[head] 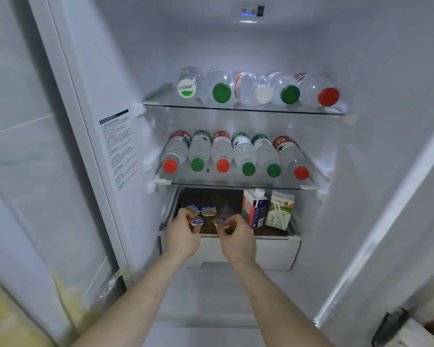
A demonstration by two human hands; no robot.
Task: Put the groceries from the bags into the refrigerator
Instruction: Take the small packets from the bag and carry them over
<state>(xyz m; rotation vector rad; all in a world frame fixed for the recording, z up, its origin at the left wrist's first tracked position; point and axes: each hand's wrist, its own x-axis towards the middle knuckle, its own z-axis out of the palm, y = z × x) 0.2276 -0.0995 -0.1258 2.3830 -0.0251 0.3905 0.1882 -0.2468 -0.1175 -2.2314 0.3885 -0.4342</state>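
Observation:
Both my hands reach into the open refrigerator at its lowest shelf [268,237]. My left hand [182,235] pinches small blue-and-white portion packs [198,221] at the shelf's left front. My right hand [237,240] pinches another small pack [220,222] beside it. Two more of these packs [203,209] lie on the dark shelf floor just behind my left fingers. On the right of the same shelf stand two cartons, a red-and-blue one [254,207] and a green-and-white one [280,209].
Several water bottles [232,154] with red and green caps lie on the middle glass shelf, and several more bottles [258,87] lie on the top shelf. A white drawer front [273,254] sits below my hands. The open door [35,159] is at left.

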